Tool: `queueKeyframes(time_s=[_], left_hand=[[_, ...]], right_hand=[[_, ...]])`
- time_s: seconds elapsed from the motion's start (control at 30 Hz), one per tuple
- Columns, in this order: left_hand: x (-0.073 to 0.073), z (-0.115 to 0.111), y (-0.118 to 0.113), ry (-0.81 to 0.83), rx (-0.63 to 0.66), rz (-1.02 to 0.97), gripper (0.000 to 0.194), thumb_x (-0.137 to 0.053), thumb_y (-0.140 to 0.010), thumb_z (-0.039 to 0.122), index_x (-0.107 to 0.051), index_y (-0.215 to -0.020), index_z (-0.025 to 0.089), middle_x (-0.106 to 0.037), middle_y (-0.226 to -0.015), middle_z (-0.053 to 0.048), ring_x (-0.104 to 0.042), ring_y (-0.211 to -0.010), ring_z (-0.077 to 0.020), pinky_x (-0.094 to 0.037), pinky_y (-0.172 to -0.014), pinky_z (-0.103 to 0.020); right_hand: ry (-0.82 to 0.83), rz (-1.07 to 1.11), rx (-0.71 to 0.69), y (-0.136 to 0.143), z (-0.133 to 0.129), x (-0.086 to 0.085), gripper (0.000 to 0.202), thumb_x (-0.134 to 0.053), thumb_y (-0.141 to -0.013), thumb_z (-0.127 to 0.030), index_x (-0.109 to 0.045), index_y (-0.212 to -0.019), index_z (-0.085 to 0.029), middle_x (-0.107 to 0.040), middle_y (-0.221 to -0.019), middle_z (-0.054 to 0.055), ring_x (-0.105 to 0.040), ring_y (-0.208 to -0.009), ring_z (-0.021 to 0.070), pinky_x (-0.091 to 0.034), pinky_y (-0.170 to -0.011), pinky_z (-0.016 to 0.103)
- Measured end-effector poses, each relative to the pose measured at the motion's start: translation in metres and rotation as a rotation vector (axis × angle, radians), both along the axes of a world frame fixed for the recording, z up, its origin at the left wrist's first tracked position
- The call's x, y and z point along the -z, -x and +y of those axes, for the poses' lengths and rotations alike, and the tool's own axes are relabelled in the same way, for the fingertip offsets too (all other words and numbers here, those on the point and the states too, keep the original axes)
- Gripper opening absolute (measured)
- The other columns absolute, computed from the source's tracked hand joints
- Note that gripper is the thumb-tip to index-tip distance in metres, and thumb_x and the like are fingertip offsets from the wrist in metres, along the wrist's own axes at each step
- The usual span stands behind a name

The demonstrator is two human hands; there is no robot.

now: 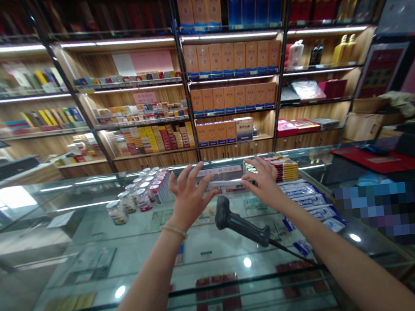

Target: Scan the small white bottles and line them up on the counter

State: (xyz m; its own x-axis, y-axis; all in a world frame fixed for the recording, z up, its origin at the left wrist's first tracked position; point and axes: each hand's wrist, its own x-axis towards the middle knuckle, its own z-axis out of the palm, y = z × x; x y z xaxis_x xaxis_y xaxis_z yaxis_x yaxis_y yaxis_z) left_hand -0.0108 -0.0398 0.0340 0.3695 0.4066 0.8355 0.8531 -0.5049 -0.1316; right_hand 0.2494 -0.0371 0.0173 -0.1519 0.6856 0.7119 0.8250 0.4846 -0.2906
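My left hand (pixel 189 197), with a beaded bracelet on the wrist, reaches over the glass counter with its fingers spread. To its right, my right hand (pixel 264 179) is also spread, its thumb and forefinger at the right end of a clear, pale strip-like item (pixel 226 183). Whether either hand touches that item is hard to tell. A black handheld scanner (pixel 242 224) lies below and between the hands, its cable running to the lower right. Small jars (pixel 144 200) stand in rows left of my left hand. Yellow-and-red packs (pixel 286 168) are just beyond my right hand.
Blue-and-white packets (pixel 306 201) lie right of the scanner. A red mat (pixel 382 159) is farther right on the glass counter (pixel 130 262). Goods show under the glass. Behind stand shelves with orange boxes (pixel 223 133) and small packs (pixel 157 138).
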Motion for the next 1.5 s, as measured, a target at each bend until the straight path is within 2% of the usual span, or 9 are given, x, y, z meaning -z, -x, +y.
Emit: queueKeyframes(time_s=[0.07,0.23,0.5,0.83,0.97,1.07,1.13,1.33,1.5], left_hand=[[0.000,0.000,0.001,-0.015,0.006,0.017,0.037,-0.066,-0.086,0.055,-0.068,-0.119,0.038,-0.053,-0.148,-0.005,-0.039,-0.139,-0.0326,-0.004,-0.121,-0.059],[0.002,0.001,0.002,-0.080,-0.001,0.051,0.027,-0.065,-0.088,0.051,-0.070,-0.112,0.039,-0.053,-0.147,-0.003,-0.039,-0.139,-0.0309,-0.005,-0.121,-0.059],[0.003,0.001,0.004,-0.088,0.003,0.080,0.026,-0.065,-0.088,0.053,-0.071,-0.109,0.039,-0.052,-0.148,-0.004,-0.037,-0.140,-0.0306,-0.007,-0.120,-0.061],[0.002,0.001,0.011,-0.013,0.010,0.040,0.022,-0.069,-0.085,0.049,-0.074,-0.103,0.037,-0.050,-0.150,-0.004,-0.036,-0.141,-0.0325,-0.008,-0.119,-0.061],[0.005,0.003,0.016,0.001,-0.015,-0.075,0.023,-0.073,-0.082,0.049,-0.076,-0.101,0.038,-0.047,-0.152,-0.004,-0.034,-0.141,-0.0333,-0.009,-0.118,-0.060],[0.007,0.006,0.020,0.026,-0.038,-0.112,0.023,-0.074,-0.082,0.049,-0.076,-0.102,0.038,-0.045,-0.153,-0.005,-0.034,-0.141,-0.0343,-0.010,-0.118,-0.061],[0.009,0.008,0.023,0.045,-0.057,-0.128,0.024,-0.074,-0.082,0.047,-0.076,-0.103,0.037,-0.044,-0.154,-0.006,-0.033,-0.142,-0.0353,-0.010,-0.118,-0.062],[0.014,0.012,0.029,0.113,-0.103,-0.172,0.023,-0.074,-0.082,0.044,-0.076,-0.104,0.036,-0.040,-0.156,-0.006,-0.030,-0.144,-0.0369,-0.012,-0.118,-0.064],[0.017,0.014,0.032,0.142,-0.111,-0.185,0.023,-0.074,-0.082,0.043,-0.076,-0.104,0.035,-0.038,-0.156,-0.007,-0.029,-0.144,-0.0371,-0.011,-0.119,-0.065]], right_hand=[[0.013,0.013,-0.009,-0.001,0.001,0.000,0.023,-0.057,-0.094,-0.042,-0.075,-0.088,-0.030,-0.050,-0.152,0.002,-0.027,-0.148,0.0323,-0.018,-0.114,0.059],[0.046,0.021,-0.031,-0.001,0.002,0.001,0.021,-0.058,-0.093,-0.041,-0.075,-0.086,-0.030,-0.051,-0.150,0.001,-0.027,-0.148,0.0323,-0.020,-0.114,0.059],[0.069,0.018,-0.031,-0.001,0.003,0.002,0.021,-0.058,-0.092,-0.040,-0.075,-0.086,-0.029,-0.051,-0.151,0.002,-0.027,-0.147,0.0332,-0.020,-0.114,0.060],[0.132,-0.159,0.013,0.008,0.003,-0.020,0.023,-0.055,-0.095,-0.038,-0.075,-0.088,-0.028,-0.051,-0.151,0.004,-0.028,-0.147,0.0323,-0.018,-0.114,0.062],[0.154,-0.237,0.087,0.018,-0.002,-0.029,0.025,-0.053,-0.097,-0.042,-0.073,-0.105,-0.030,-0.049,-0.152,0.005,-0.030,-0.146,0.0309,-0.020,-0.114,0.060],[0.110,-0.238,0.196,0.026,-0.014,-0.034,0.044,-0.055,-0.095,-0.046,-0.058,-0.135,-0.028,-0.041,-0.158,0.010,-0.029,-0.147,0.0304,-0.022,-0.115,0.056],[0.081,-0.238,0.251,0.032,-0.028,-0.035,0.057,-0.056,-0.094,-0.049,-0.049,-0.144,-0.023,-0.036,-0.160,0.014,-0.026,-0.148,0.0314,-0.022,-0.116,0.055],[0.225,-0.363,0.199,0.052,-0.081,-0.013,0.072,-0.057,-0.089,-0.062,-0.045,-0.147,-0.021,-0.033,-0.162,0.015,-0.020,-0.151,0.0381,-0.017,-0.117,0.064],[0.432,-0.425,0.177,0.062,-0.095,0.002,0.079,-0.066,-0.080,-0.066,-0.051,-0.142,-0.019,-0.032,-0.162,0.019,-0.016,-0.152,0.0432,-0.014,-0.117,0.070]])
